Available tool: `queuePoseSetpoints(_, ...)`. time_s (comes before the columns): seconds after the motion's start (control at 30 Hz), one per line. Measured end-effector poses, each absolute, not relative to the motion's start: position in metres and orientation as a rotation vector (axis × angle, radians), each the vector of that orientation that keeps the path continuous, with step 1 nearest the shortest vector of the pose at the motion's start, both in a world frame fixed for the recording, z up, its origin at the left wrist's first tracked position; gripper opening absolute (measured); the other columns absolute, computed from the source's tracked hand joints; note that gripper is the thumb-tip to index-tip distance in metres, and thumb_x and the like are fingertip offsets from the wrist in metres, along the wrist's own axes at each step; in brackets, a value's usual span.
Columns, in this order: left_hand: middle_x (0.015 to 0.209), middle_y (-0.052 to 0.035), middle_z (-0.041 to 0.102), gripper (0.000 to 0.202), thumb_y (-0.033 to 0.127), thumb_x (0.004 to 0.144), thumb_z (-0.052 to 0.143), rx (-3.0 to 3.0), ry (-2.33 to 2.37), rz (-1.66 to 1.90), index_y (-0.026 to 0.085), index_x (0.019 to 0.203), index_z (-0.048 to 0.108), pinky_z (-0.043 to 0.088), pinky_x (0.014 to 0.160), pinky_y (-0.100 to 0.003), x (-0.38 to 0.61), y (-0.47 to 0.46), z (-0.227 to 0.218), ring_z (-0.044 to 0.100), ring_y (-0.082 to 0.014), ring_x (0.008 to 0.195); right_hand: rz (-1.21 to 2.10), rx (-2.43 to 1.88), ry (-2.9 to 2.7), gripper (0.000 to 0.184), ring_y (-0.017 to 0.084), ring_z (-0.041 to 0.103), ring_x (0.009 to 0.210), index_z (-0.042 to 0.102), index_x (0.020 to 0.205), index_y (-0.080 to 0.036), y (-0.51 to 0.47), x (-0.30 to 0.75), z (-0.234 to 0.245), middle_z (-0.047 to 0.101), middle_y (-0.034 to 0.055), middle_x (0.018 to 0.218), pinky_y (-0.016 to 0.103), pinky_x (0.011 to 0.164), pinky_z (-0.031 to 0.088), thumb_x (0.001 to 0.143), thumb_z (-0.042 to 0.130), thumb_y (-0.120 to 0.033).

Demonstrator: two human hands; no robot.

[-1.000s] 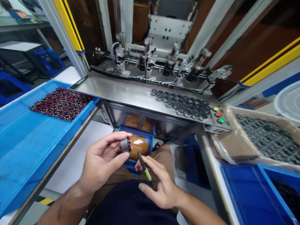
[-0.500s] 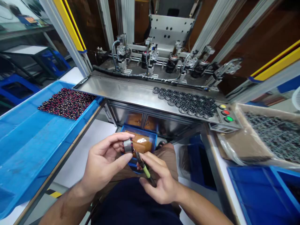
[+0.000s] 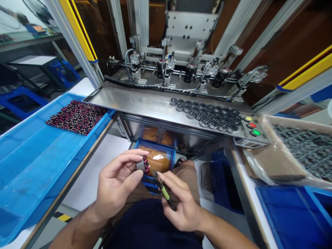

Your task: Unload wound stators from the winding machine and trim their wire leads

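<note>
My left hand (image 3: 116, 180) pinches a small round motor stator (image 3: 141, 165) between thumb and fingers. Its side is a grey metal band, and its face with pink-red and black bits is turned to the right. In my right hand (image 3: 181, 202) is a pair of cutting pliers (image 3: 164, 192) with black and green handles. Their tip points up and left toward the stator, a short gap away from it. My fingers partly hide the handles, and I cannot tell how far the jaws are apart.
A blue tray (image 3: 31, 155) at left holds many similar stators (image 3: 77, 117). Dark ring parts (image 3: 207, 112) cover the right of the steel ledge (image 3: 135, 103), beside coloured buttons (image 3: 252, 125). Machine fixtures (image 3: 166, 65) stand behind. At right is a lined carton (image 3: 282, 162) of grey parts.
The pliers have drawn back down and right from the stator. The stator has turned in my left hand so that more of its pink-red face shows. The view has shifted slightly.
</note>
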State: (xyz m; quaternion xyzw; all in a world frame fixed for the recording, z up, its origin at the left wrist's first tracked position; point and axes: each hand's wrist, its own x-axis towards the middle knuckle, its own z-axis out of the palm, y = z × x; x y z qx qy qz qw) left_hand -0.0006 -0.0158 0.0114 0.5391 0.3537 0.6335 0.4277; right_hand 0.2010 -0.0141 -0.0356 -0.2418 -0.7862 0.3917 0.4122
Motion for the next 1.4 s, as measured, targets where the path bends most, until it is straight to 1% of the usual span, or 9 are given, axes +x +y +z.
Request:
queuePoseSetpoints(0.07,0.116,-0.0069,0.068,0.026,0.005,0.087,0.061,1.392,0.925,1.619,0.02,0.107,0.067,0.053,0.098,-0.027,0.001,-0.017,0.013,0.062,-0.017,0.115,0.998,-0.581,-1.984,0.085,0.022,0.056,0.099,0.036,0.147,-0.017,-0.014,0.201,-0.034,0.054,0.012,0.109,0.037,0.085,0.052,0.065,0.052,-0.001)
queuePoseSetpoints(0.13,0.116,-0.0064,0.068,0.027,0.003,0.086,0.061,1.433,0.965,1.637,0.02,0.107,0.067,0.052,0.099,-0.026,0.002,-0.019,0.015,0.062,-0.0165,0.114,1.005,-0.564,-1.987,0.086,0.023,0.056,0.103,0.035,0.148,-0.016,-0.014,0.199,-0.034,0.053,0.0125,0.112,0.038,0.088,0.051,0.065,0.052,-0.001)
queuePoseSetpoints(0.53,0.118,-0.0053,0.067,0.026,0.003,0.085,0.061,1.457,1.041,1.581,0.021,0.103,0.067,0.05,0.1,-0.027,0.0,-0.025,0.016,0.062,-0.0169,0.115,0.995,-0.515,-1.984,0.085,0.023,0.056,0.099,0.038,0.146,-0.014,-0.008,0.195,-0.029,0.054,0.0128,0.109,0.04,0.087,0.051,0.063,0.053,-0.001)
queuePoseSetpoints(0.63,0.118,-0.0048,0.067,0.026,0.004,0.085,0.062,1.462,1.059,1.547,0.022,0.103,0.067,0.051,0.099,-0.026,-0.001,-0.026,0.017,0.062,-0.0171,0.115,0.995,-0.506,-1.995,0.084,0.023,0.056,0.096,0.039,0.146,-0.013,-0.006,0.195,-0.028,0.055,0.0132,0.107,0.04,0.083,0.052,0.064,0.053,-0.001)
queuePoseSetpoints(0.77,0.117,-0.0039,0.068,0.026,0.005,0.085,0.063,1.46,1.068,1.513,0.024,0.102,0.067,0.05,0.099,-0.027,-0.001,-0.026,0.017,0.061,-0.017,0.115,0.962,-0.503,-1.998,0.083,0.02,0.055,0.082,0.04,0.145,-0.014,-0.005,0.196,-0.028,0.058,0.0104,0.097,0.034,0.069,0.051,0.064,0.052,-0.001)
queuePoseSetpoints(0.87,0.118,-0.0043,0.067,0.026,0.005,0.085,0.063,1.454,1.062,1.509,0.023,0.102,0.067,0.052,0.098,-0.026,0.0,-0.027,0.017,0.062,-0.0169,0.114,0.94,-0.507,-2.007,0.082,0.018,0.055,0.076,0.041,0.145,-0.016,-0.005,0.198,-0.029,0.059,0.0085,0.092,0.031,0.063,0.049,0.065,0.051,-0.001)
queuePoseSetpoints(0.97,0.118,-0.0054,0.067,0.026,0.004,0.084,0.062,1.447,1.054,1.518,0.023,0.101,0.067,0.053,0.097,-0.027,0.0,-0.028,0.016,0.062,-0.0174,0.115,0.936,-0.541,-2.007,0.081,0.019,0.056,0.079,0.041,0.145,-0.018,-0.005,0.2,-0.029,0.059,0.0086,0.094,0.033,0.066,0.051,0.066,0.051,-0.001)
queuePoseSetpoints(1.17,0.118,-0.0083,0.068,0.028,0.003,0.083,0.062,1.461,1.023,1.519,0.022,0.103,0.067,0.055,0.096,-0.032,0.0,-0.029,0.017,0.062,-0.0203,0.115,0.962,-0.543,-2.003,0.085,0.022,0.055,0.097,0.036,0.147,-0.017,-0.006,0.199,-0.026,0.054,0.0121,0.108,0.039,0.08,0.053,0.065,0.052,-0.003)
queuePoseSetpoints(1.4,0.116,-0.0069,0.069,0.027,0.003,0.083,0.063,1.499,1.032,1.479,0.023,0.101,0.067,0.056,0.093,-0.028,0.001,-0.03,0.021,0.066,-0.019,0.108,0.961,-0.548,-1.99,0.083,0.022,0.056,0.092,0.039,0.146,-0.016,-0.005,0.195,-0.024,0.056,0.0114,0.104,0.038,0.077,0.052,0.065,0.052,-0.003)
